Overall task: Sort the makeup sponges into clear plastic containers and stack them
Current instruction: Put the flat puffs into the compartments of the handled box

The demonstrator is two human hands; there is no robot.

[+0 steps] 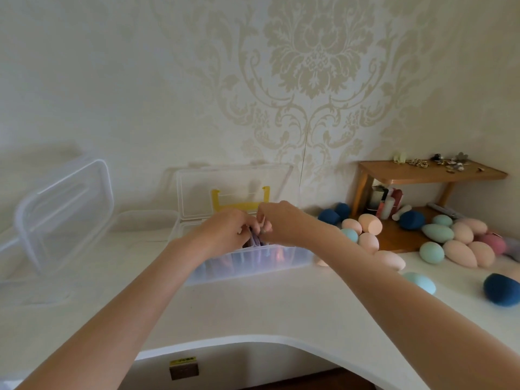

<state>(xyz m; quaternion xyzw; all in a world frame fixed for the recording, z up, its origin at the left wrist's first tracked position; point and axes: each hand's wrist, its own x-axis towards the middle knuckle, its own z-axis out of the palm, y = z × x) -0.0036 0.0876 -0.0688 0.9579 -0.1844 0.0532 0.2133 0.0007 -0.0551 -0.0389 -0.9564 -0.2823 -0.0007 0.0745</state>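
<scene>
left hand [225, 232] and right hand [277, 223] meet at frame centre, fingers curled together over the open clear container [247, 266], pinching something small and purplish between them; what it is i cannot tell, too blurred. both hands closed on it, fingertips touching.

container sits mid-frame on the white desk [253, 313], hinged lid [233, 190] standing up behind against the wall, yellow latch [239, 204] showing. purple and pink shapes already inside, seen through the wall.

step in hand, as i judge it: seating a piece in a row. best pressed down straight, wrists kept low, not leaning on the lid.

loose sponges [458, 249] lie in a heap at right of frame, peach, teal, navy, pink, some under the small wooden shelf [430, 173]. one navy sponge [502, 289] sits near the right border.

empty containers [64, 209] lean at left. bare desk between the container and the curved front edge: room to stack there.
</scene>
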